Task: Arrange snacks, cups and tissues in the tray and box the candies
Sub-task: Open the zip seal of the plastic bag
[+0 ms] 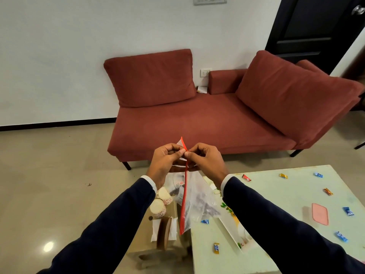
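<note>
- Head view: both hands are raised in front of the sofa (197, 119), pinching the red zip strip of a clear zip bag (195, 196). The left hand (167, 159) and right hand (205, 159) meet thumb to thumb at the seal, fingers curled on it, one on each side.
- The bag hangs straight below the grip, its red strip running nearly vertical from the fingertips down towards the low wooden stool (158, 250). Its dark contents sag to the right of the strip; what they are I cannot tell.
- Judged from this, the seal would part by pulling the two hands sideways, away from each other; neither hand is nearer.
- Counted on the pale table (276, 244) at right: nine wrapped candies (347, 211), scattered well apart, and one pink box lid (320, 214). A floral tray (235, 228) lies partly hidden under the right sleeve.
- On the stool: two paper cups (158, 207) on their sides, and white tissues (173, 228) under a wooden holder.
</note>
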Demonstrator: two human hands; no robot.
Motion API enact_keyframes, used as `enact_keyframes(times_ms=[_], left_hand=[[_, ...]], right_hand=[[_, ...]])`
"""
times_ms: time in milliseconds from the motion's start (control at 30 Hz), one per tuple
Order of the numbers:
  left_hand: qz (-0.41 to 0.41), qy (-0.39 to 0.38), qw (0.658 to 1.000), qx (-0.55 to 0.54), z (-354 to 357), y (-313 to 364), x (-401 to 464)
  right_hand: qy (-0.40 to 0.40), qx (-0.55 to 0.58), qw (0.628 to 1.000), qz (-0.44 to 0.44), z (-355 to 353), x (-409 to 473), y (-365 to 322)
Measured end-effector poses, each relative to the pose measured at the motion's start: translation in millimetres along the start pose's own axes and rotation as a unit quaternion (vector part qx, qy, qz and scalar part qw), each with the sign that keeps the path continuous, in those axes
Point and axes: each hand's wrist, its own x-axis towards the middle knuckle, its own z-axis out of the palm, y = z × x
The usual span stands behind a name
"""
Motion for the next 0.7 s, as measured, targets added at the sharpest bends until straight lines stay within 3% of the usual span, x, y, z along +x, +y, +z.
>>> enact_keyframes(times_ms=[200,467,567,700], left_hand=[[0.020,0.023,0.999,0.023,3,0,-3],[0.029,0.086,0.995,0.049,-9,14,16],[0.076,0.132,0.975,0.164,-10,16,21],[0.146,0.114,0.954,0.236,-17,22,21]], right_hand=[[-0.020,0.052,0.997,0.054,-1,3,-3],[0.030,-0.040,0.998,0.044,-16,23,2],[0.006,-0.182,0.982,-0.045,-29,28,-1],[-0.036,-0.366,0.915,-0.163,-43,27,-1]])
